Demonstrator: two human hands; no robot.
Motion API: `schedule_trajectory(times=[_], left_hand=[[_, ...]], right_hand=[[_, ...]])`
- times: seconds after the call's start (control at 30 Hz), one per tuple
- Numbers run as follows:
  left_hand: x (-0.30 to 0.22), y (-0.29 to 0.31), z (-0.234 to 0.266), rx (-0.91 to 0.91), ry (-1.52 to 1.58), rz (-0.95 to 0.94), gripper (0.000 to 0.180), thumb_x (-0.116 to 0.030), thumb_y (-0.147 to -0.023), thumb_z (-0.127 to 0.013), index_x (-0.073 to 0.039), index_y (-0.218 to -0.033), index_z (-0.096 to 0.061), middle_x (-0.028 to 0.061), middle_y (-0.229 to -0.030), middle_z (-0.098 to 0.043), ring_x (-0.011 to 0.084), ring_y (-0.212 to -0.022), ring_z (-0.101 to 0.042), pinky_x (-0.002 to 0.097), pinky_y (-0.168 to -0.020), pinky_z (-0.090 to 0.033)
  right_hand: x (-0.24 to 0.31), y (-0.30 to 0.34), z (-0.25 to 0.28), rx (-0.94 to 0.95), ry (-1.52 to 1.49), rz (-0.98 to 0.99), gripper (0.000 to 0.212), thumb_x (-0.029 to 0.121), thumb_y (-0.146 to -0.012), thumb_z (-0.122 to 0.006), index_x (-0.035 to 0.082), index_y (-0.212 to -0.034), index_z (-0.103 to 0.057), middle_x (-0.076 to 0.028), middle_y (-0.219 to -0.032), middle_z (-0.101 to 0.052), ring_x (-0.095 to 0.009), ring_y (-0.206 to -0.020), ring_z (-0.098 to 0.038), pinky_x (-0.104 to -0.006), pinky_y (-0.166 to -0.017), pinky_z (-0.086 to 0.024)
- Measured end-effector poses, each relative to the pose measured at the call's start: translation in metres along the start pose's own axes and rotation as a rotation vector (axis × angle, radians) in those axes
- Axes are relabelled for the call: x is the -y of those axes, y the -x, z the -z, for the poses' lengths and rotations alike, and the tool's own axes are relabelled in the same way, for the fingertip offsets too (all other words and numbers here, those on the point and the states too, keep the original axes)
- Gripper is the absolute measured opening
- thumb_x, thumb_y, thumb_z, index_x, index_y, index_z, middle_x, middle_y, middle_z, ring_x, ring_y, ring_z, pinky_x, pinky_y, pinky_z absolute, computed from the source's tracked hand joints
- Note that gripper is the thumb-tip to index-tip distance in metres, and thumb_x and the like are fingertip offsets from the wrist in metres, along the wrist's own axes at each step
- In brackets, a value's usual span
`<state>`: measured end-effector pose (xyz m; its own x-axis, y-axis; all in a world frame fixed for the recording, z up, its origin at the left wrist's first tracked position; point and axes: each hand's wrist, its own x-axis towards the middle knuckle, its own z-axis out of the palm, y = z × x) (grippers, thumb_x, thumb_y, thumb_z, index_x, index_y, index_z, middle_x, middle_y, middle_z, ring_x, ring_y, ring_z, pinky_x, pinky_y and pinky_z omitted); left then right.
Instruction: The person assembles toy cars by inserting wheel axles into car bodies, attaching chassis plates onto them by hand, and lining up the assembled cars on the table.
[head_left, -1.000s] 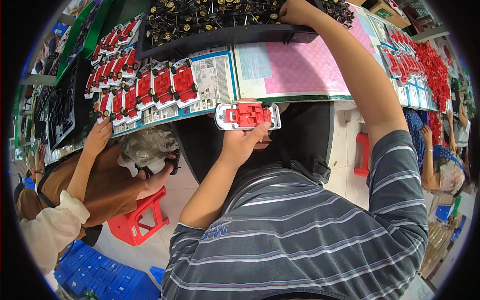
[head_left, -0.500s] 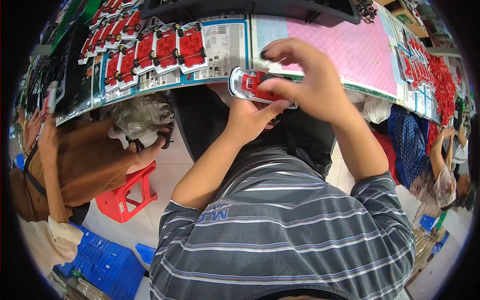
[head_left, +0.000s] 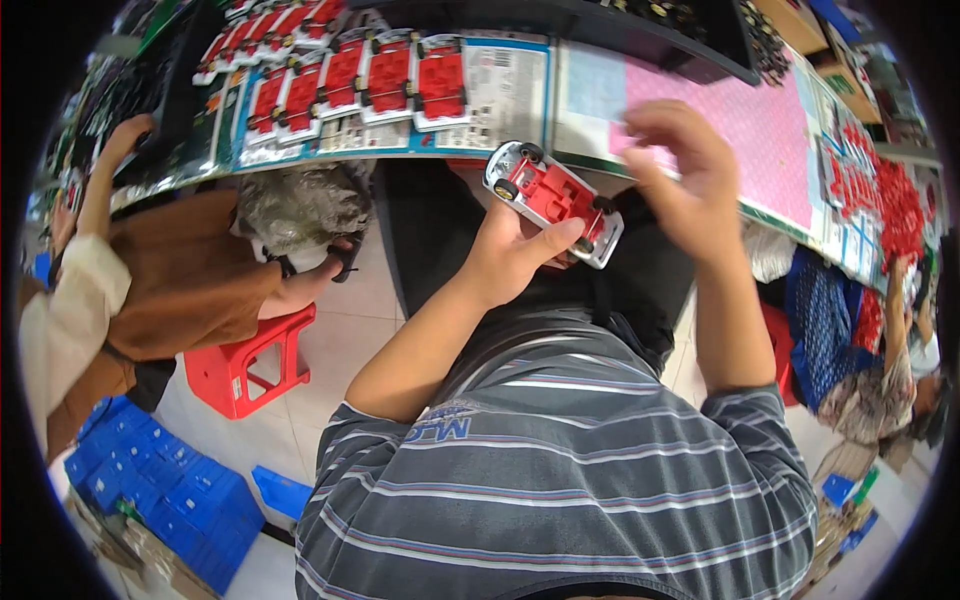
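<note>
The left hand (head_left: 510, 250) grips a toy car (head_left: 553, 192), its red underside facing up and its thumb pressed across the end nearer the right hand (head_left: 690, 185). Black wheels show at both ends of the car, which sits tilted just off the near edge of the tabletop (head_left: 585, 143), above the person's lap. The right hand hangs up and to the right of the car, apart from it, blurred, thumb and curled fingers parted. Further left, similar red-and-white cars (head_left: 388, 75) lie in rows; a black tray (head_left: 640, 38) stands behind.
</note>
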<state>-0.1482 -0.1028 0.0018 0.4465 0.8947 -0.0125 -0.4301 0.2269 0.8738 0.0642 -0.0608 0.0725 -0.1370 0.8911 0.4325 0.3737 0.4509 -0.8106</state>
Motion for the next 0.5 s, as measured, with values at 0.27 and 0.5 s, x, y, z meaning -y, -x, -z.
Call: schedule_trajectory(times=[0.27, 0.5], left_hand=[[-0.078, 0.050, 0.085, -0.465, -0.157, -0.135, 0.044, -0.014, -0.104, -0.054, -0.002, -0.144, -0.041, 0.0097, -0.124, -0.063, 0.0165, -0.108, -0.064, 0.0332, -0.094, -0.052], [-0.168, 0.060, 0.224, -0.826, -0.672, -0.188, 0.025, -0.030, -0.105, -0.055, -0.007, -0.113, -0.058, 0.0000, -0.104, -0.064, 0.0085, -0.085, -0.060, 0.0247, -0.070, -0.048]], right_hand=[[-0.111, 0.042, 0.111, -0.201, 0.923, -0.097, 0.011, 0.010, -0.089, -0.071, 0.000, -0.093, -0.071, -0.013, -0.092, -0.070, -0.027, -0.082, -0.068, -0.0324, -0.073, -0.053], [-0.116, 0.075, 0.135, -0.400, 0.838, -0.167, 0.008, 0.006, -0.089, -0.070, -0.001, -0.092, -0.070, -0.012, -0.094, -0.067, -0.022, -0.077, -0.066, -0.0299, -0.069, -0.054]])
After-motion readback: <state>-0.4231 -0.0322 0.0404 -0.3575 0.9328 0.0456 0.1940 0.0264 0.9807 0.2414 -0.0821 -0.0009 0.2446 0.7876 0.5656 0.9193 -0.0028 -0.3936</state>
